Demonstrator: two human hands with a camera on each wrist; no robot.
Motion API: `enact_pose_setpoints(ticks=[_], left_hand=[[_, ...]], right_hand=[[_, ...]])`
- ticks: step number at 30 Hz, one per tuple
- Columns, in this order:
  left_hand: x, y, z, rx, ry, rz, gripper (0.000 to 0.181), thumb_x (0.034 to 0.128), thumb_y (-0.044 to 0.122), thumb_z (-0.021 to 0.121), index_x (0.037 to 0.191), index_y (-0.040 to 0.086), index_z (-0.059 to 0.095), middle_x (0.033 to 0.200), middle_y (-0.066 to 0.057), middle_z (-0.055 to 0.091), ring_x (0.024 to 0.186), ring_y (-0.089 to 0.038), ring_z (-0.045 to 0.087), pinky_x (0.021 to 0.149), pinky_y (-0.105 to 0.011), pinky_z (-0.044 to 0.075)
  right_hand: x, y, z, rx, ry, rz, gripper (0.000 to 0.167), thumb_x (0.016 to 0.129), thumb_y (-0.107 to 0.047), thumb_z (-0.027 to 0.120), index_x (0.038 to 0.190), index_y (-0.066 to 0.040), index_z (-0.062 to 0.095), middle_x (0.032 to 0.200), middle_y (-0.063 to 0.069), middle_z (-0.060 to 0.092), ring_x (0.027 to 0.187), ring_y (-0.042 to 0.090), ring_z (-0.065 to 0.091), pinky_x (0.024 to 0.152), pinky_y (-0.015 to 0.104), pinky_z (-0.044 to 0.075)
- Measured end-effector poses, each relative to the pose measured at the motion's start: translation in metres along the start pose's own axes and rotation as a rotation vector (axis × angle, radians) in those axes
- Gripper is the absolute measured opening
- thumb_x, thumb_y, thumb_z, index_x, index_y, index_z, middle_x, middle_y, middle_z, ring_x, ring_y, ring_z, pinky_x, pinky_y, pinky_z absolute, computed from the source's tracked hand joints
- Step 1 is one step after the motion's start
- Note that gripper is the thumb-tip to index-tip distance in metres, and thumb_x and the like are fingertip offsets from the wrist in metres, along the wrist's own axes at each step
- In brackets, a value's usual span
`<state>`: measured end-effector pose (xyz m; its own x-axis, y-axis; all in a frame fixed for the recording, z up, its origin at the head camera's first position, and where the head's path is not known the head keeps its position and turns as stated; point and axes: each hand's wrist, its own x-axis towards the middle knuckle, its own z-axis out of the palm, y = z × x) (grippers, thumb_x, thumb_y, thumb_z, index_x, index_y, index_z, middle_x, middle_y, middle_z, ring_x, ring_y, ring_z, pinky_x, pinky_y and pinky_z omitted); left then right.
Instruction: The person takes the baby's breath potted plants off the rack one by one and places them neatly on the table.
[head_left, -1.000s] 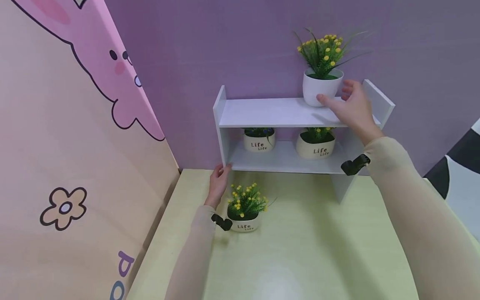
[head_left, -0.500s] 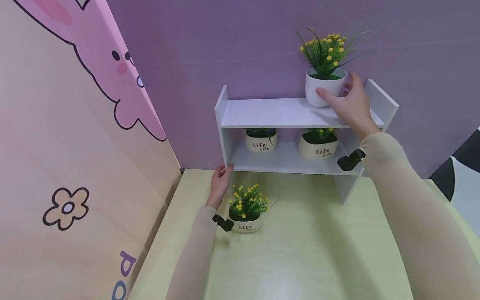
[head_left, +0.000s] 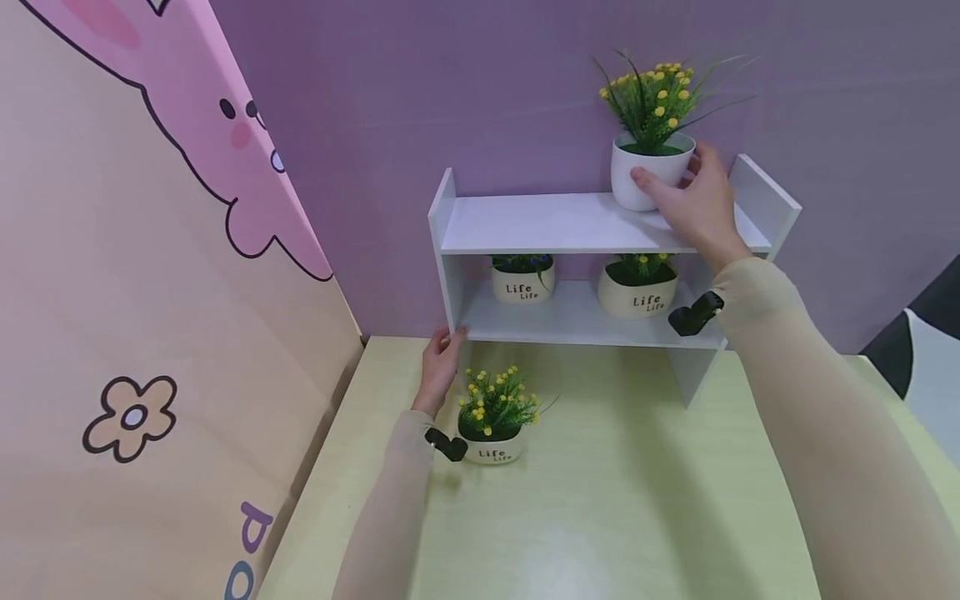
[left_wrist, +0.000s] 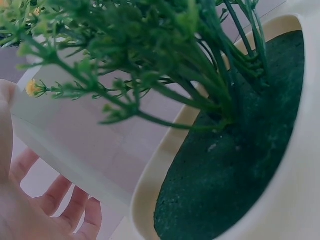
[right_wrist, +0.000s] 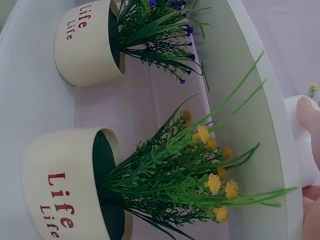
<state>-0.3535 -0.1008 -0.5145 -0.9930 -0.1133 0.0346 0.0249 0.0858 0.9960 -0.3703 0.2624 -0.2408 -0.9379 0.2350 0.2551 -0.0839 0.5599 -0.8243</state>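
Note:
A round white pot [head_left: 647, 177] with yellow flowers stands on the top board of the white shelf [head_left: 540, 225], towards its right end. My right hand [head_left: 701, 204] grips this pot, thumb at the front and fingers round its right side; the right wrist view shows the thumb on the white pot [right_wrist: 303, 145]. My left hand [head_left: 438, 371] holds the lower left edge of the shelf's side panel, its fingers curled at the panel in the left wrist view. Right beside the left wrist, a cream pot [head_left: 492, 451] with yellow flowers stands on the table.
On the middle board are two cream "Life" pots, one with purple-blue flowers [head_left: 522, 286] at left and one with yellow flowers [head_left: 637, 296] at right. A purple wall [head_left: 375, 125] rises behind the shelf; a patterned pink wall [head_left: 180, 292] stands at left.
The white pot has shifted slightly right along the top board. My right fingers, which stood off its right side half a second ago, now lie against it. The left hand keeps its place.

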Motion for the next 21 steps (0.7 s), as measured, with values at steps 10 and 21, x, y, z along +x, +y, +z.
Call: enact_pose_setpoints(ticks=[10,21], left_hand=[[0.000,0.003,0.002,-0.003,0.012,0.001,0.058,0.1038,0.056,0.062,0.148,0.019,0.059,0.143,-0.016,0.062,0.111,-0.025,0.059,0.092,-0.050,0.050],[0.002,0.005,0.008,0.001,0.025,0.003,0.055,0.1049,0.052,0.062,0.148,0.018,0.059,0.140,-0.017,0.063,0.115,-0.030,0.061,0.088,-0.042,0.051]], right_hand=[[0.000,-0.003,-0.004,0.003,-0.010,0.034,0.107,0.092,-0.067,0.069,0.171,-0.020,0.015,0.177,0.009,0.025,0.161,0.029,0.033,0.130,0.043,0.031],[-0.005,-0.010,-0.015,-0.030,-0.024,0.029,0.111,0.089,-0.067,0.074,0.172,-0.022,0.016,0.173,0.013,0.033,0.156,0.031,0.040,0.127,0.047,0.036]])
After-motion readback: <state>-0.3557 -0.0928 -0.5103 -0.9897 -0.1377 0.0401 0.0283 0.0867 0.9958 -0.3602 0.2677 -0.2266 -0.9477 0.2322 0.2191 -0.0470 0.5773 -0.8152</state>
